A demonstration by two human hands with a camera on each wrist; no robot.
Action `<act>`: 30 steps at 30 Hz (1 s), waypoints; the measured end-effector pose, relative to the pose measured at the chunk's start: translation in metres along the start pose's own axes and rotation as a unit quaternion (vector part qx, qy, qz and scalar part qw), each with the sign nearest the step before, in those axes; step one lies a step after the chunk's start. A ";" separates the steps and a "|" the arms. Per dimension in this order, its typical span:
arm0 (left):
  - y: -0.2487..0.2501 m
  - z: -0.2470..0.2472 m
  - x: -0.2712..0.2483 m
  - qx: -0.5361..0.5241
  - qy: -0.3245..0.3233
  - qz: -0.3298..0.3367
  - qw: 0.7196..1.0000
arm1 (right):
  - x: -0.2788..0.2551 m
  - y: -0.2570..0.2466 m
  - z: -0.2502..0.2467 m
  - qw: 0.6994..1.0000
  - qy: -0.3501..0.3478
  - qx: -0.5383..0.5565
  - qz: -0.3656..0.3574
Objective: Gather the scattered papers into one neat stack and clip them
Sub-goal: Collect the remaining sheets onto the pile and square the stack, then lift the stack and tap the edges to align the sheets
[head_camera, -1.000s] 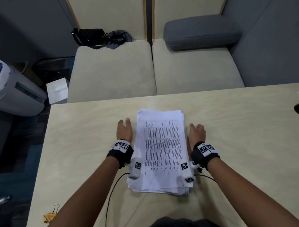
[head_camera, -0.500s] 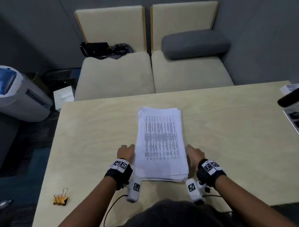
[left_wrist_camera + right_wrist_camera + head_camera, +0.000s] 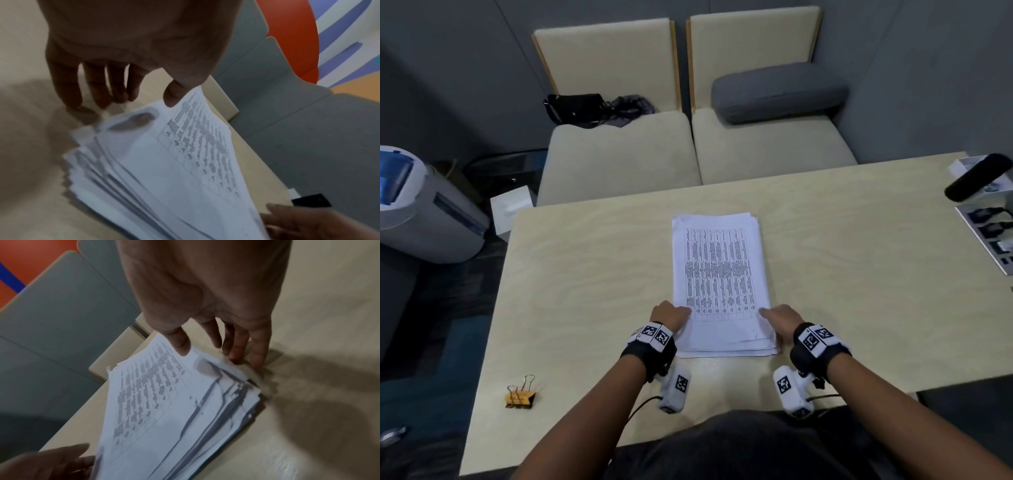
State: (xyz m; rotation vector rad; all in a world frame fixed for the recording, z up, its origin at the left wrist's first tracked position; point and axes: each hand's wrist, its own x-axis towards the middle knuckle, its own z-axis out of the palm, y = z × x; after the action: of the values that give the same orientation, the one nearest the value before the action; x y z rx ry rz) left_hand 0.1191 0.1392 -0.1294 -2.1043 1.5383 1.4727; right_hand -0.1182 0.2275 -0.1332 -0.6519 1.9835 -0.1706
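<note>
A stack of white printed papers (image 3: 719, 284) lies lengthwise in the middle of the pale wooden table (image 3: 585, 274), its near edges slightly fanned. My left hand (image 3: 671, 317) holds the near left corner, thumb on the top sheet and fingers down along the side edge (image 3: 98, 97). My right hand (image 3: 779, 318) mirrors it at the near right corner, thumb on top and fingertips (image 3: 255, 360) at the edge. The stack (image 3: 164, 170) (image 3: 174, 410) sits between both hands. Yellow binder clips (image 3: 520, 397) lie near the table's front left, apart from both hands.
A black cylindrical object (image 3: 977, 176) and a white tray with dark items (image 3: 989, 236) sit at the table's right edge. Beyond the table stands a beige sofa (image 3: 688, 154) with a grey cushion (image 3: 777, 92) and a black bag (image 3: 575, 108). A white appliance (image 3: 421, 212) stands left on the floor.
Both hands slid back along the stack's sides from its middle to the near corners, and the thumbs now lie on the top sheet. The head view pulled back, showing the clips.
</note>
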 end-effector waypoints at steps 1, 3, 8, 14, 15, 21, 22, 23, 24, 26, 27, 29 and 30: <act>-0.004 0.000 0.004 0.001 0.010 -0.008 1.000 | -0.001 0.003 -0.003 1.000 0.017 0.006 -0.004; -0.012 0.001 0.019 -0.011 0.042 -0.024 0.999 | 0.001 0.010 -0.005 0.999 0.035 0.037 -0.011; 0.003 0.006 -0.001 -0.017 -0.012 0.002 1.000 | 0.006 0.014 0.012 0.989 -0.057 0.134 -0.016; 0.001 0.018 -0.002 -0.038 0.050 0.015 0.998 | 0.001 0.007 0.005 0.997 -0.014 -0.071 -0.018; 0.000 0.018 0.000 -0.086 0.048 0.021 0.995 | 0.000 0.007 0.001 0.996 -0.022 -0.082 -0.026; 0.009 0.009 -0.005 -0.145 -0.024 0.092 0.985 | -0.003 0.007 -0.032 0.988 -0.019 -0.123 -0.086; 0.010 0.005 -0.008 -0.153 -0.018 0.114 0.981 | 0.001 0.009 -0.039 0.989 0.001 -0.115 -0.092; 0.012 0.000 -0.011 -0.164 -0.012 0.143 0.976 | 0.003 0.009 -0.047 0.992 0.015 -0.082 -0.092; 0.013 -0.004 -0.015 -0.178 -0.007 0.169 0.969 | 0.006 0.007 -0.057 0.996 0.021 -0.023 -0.088; 0.017 -0.014 -0.022 -0.215 0.003 0.218 0.952 | 0.008 -0.002 -0.079 0.981 -0.016 0.171 -0.092; 0.021 -0.019 -0.026 -0.233 0.002 0.236 0.944 | 0.006 -0.011 -0.090 0.957 -0.055 0.260 -0.118; 0.036 -0.029 -0.039 -0.260 -0.013 0.263 0.929 | 0.000 -0.033 -0.113 0.924 -0.099 0.316 -0.191; 0.046 -0.033 -0.044 -0.263 -0.020 0.276 0.924 | -0.005 -0.048 -0.122 0.914 -0.108 0.314 -0.234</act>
State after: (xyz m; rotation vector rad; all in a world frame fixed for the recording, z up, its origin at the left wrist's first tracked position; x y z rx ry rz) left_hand 0.1028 0.1262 -0.0606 -1.9308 2.0058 2.3277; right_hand -0.2033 0.1712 -0.0510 -0.6659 1.4071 -0.9448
